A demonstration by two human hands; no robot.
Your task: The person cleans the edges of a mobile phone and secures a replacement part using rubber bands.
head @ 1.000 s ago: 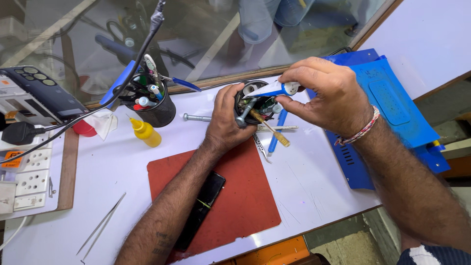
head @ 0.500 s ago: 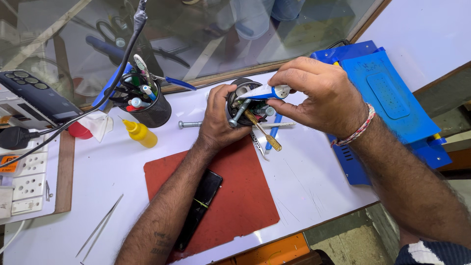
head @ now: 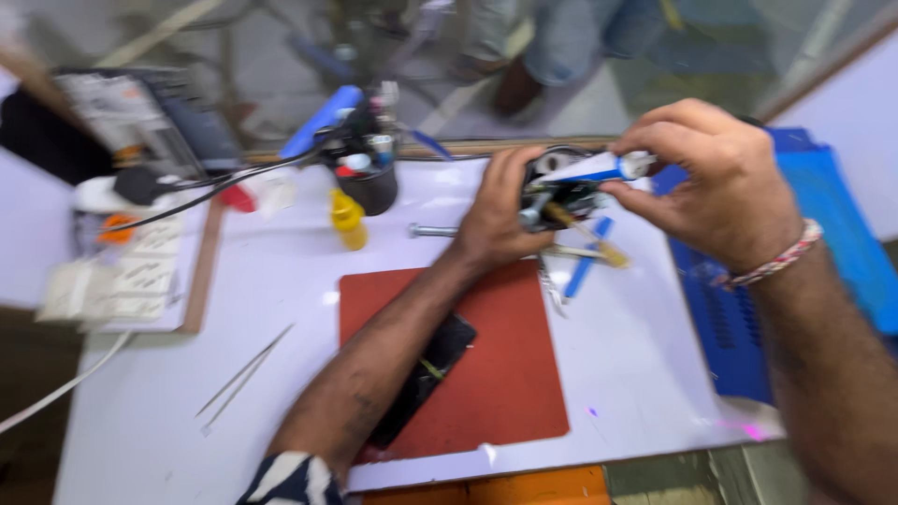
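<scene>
Gripping a dark round tool holder [head: 561, 201] above the white counter [head: 281, 309] with curled left hand [head: 500, 210] fingers, the right hand [head: 716, 182] fingers pinch a blue-and-white tube [head: 589, 170] at its top.

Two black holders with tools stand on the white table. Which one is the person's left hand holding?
The right one, gripped by the left hand beside the right hand. The other holder stands untouched by the yellow bottle.
</scene>
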